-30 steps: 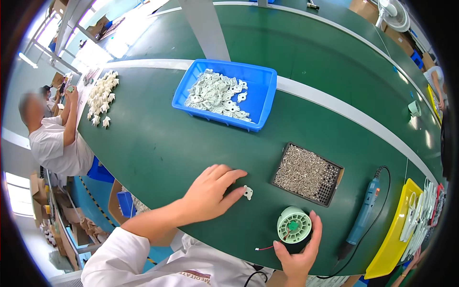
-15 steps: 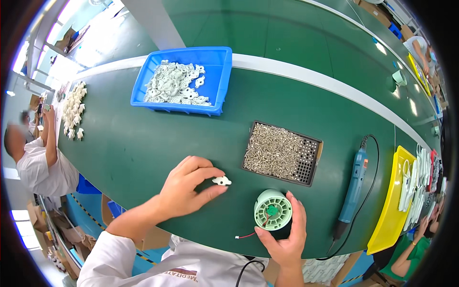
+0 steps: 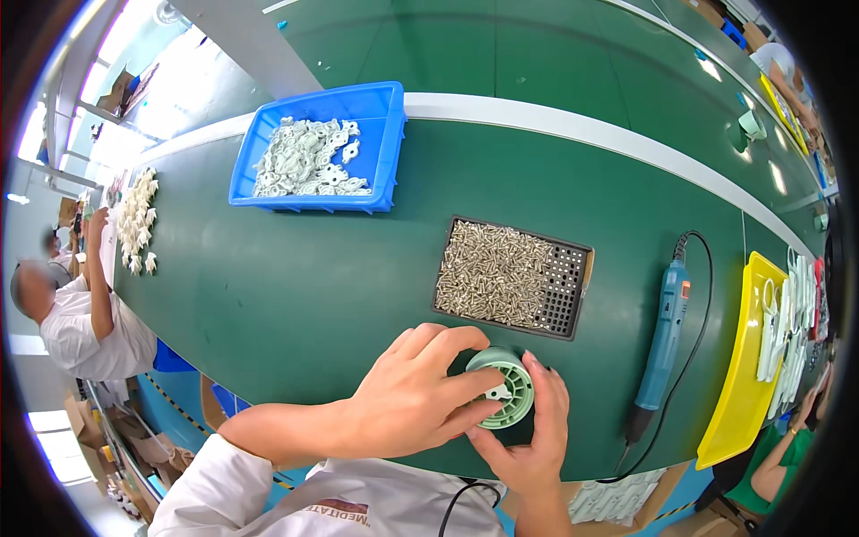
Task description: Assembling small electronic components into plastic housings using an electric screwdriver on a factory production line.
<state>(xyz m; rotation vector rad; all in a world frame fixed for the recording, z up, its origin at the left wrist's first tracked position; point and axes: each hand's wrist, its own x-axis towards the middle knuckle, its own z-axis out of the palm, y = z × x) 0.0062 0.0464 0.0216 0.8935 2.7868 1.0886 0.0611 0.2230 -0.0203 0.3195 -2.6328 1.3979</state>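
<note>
My right hand (image 3: 535,428) grips a pale green round plastic housing (image 3: 514,415) from its right side, with the spoked open face up. Over that face, my left hand (image 3: 416,392) is closed in a pinch on a small white plastic bracket (image 3: 498,392). The bracket lies at the middle of the spoked face; whether it is seated there I cannot tell. My left fingers hide part of the housing. Just beyond both hands is a black tray (image 3: 565,291) holding a heap of small metal screws (image 3: 492,273).
A blue bin (image 3: 386,148) of white brackets stands at the far left. To the right lie a corded electric screwdriver (image 3: 660,336) and a yellow tray (image 3: 729,403) of white parts. White pieces (image 3: 136,219) lie at the left edge, near a seated person (image 3: 89,327).
My left hand has moved right, bringing the white bracket from beside the housing onto its spoked face. My right hand still holds the housing. The red wire is no longer visible.
</note>
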